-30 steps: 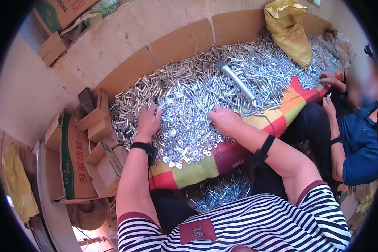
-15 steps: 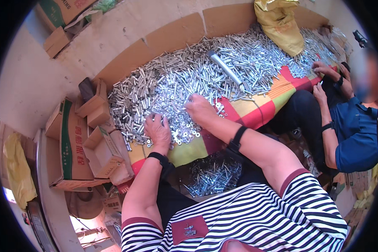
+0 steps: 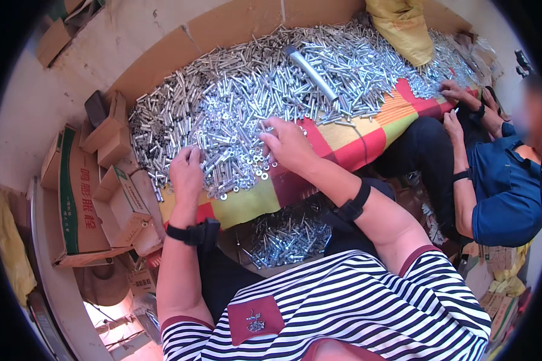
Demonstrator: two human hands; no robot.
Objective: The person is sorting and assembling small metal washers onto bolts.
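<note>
A wide heap of silvery metal sleeves lies before me, with many small washers loose along its near edge. At the heap's left front is my left hand, its fingers curled together; whatever they hold, if anything, is hidden. My right hand hovers over the near middle of the heap, beside the washers. Its thumb and forefinger stand apart, and nothing shows plainly between them. Under the pile lies a checked cloth in red, yellow and green.
A longer metal tube rests on the heap. Cardboard boxes stand at left. Below the cloth's edge is a pile of bolts. A yellow sack sits at the back right. A co-worker works at the right.
My left hand has moved left and its spread fingers have drawn together. My right hand has shifted slightly up, its thumb and forefinger now apart. The whole view has shifted a little.
</note>
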